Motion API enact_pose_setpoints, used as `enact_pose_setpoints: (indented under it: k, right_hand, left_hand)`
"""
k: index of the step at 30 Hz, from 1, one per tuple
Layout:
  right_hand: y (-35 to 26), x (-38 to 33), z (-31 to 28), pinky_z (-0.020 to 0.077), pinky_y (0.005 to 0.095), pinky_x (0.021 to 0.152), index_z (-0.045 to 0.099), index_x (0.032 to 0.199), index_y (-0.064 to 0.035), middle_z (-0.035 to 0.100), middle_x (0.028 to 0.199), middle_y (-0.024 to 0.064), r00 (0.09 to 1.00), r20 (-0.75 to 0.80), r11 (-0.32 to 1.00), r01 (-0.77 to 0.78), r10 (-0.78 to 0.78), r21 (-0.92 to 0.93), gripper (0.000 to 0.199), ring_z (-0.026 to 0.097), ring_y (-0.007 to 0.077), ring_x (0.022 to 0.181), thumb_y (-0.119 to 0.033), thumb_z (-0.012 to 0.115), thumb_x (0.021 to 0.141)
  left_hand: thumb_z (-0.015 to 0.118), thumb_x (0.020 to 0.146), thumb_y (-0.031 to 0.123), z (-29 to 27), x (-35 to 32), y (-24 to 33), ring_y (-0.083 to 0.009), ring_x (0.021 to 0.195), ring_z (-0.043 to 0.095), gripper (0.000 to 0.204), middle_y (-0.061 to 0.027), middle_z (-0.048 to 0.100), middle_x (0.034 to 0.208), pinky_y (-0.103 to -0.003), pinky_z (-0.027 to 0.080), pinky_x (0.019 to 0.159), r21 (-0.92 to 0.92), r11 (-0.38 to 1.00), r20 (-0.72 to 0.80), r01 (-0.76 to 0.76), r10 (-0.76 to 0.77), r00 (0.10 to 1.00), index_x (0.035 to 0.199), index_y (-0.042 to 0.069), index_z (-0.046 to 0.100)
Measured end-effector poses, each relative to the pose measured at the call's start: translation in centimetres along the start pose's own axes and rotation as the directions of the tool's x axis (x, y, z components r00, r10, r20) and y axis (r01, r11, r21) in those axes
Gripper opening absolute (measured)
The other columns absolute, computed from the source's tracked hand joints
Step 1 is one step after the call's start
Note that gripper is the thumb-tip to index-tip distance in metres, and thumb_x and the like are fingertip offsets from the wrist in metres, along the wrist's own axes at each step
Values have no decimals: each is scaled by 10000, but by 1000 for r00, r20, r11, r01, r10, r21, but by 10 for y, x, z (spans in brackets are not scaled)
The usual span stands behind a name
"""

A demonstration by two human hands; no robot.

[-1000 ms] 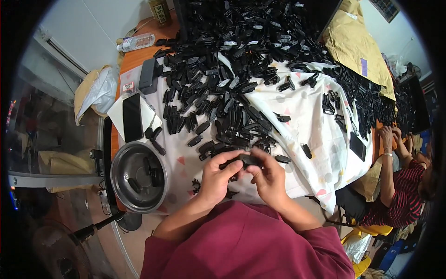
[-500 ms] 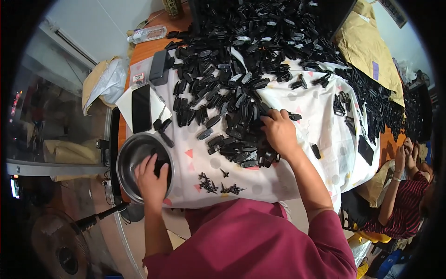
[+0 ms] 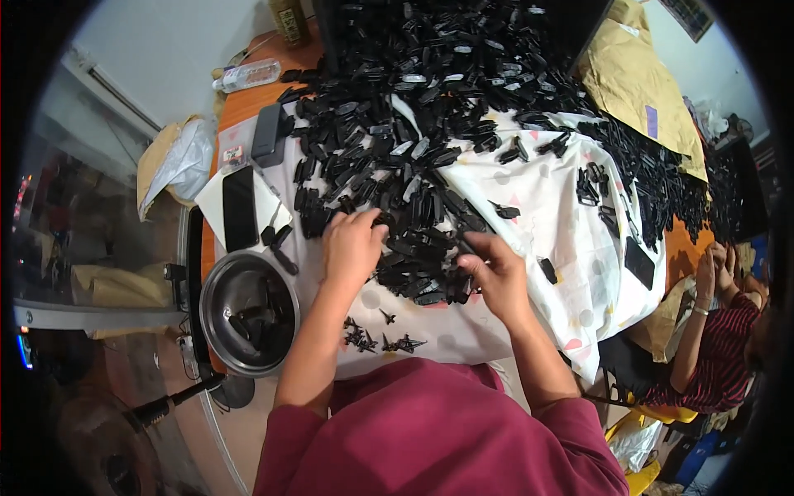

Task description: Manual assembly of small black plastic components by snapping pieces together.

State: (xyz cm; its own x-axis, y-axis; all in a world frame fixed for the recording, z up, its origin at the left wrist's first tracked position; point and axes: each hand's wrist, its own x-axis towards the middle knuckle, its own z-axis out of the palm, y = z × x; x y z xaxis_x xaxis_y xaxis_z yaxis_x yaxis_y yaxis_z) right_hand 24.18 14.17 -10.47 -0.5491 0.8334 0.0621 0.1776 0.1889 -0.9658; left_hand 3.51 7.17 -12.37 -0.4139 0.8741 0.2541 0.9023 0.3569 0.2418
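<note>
For picking from this heap of glossy black oblong plastic pieces [image 3: 418, 266] on the white patterned cloth [image 3: 579, 302], I'd pinch one by its long sides, fingertips only, wrists loose so its neighbours don't slide; left hand [image 3: 351, 248] lies palm down over the heap's left side, fingers curled (can't tell if they've caught anything); right hand [image 3: 499, 273] sits at the right edge, thumb and forefinger pointing inward; whether it grips a piece is unclear too.
</note>
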Motion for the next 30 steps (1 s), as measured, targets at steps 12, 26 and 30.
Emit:
enact_pose_setpoints:
  k: [12,26,30]
  right_hand:
    - [-50,-6,5,467,281,602,620,984,-12,597,856,112,881,76,849,470,-466,-242,284,581,215,724,42,645,707]
    - [-24,-24,32,469,272,554,584,1074,-37,572,928,94,898,112,867,439,-425,-235,354,568,206,753,-14,628,724]
    - [-16,-25,43,468,216,584,588,1019,-11,608,819,93,982,153,992,-119,113,33,262,562,135,670,1,633,762]
  left_hand:
    - [597,800,68,-51,-37,39,-191,818,568,249,-99,581,961,-269,455,709,-878,470,-58,-93,89,994,1041,9,582]
    - [510,881,107,-12,-70,51,-147,914,553,285,-93,595,1008,-266,439,789,-786,-550,391,284,-87,916,1131,-27,527]
    - [579,844,117,-12,-75,40,-104,890,541,256,-44,610,964,-228,407,813,-892,-327,380,312,-168,910,1067,-9,574]
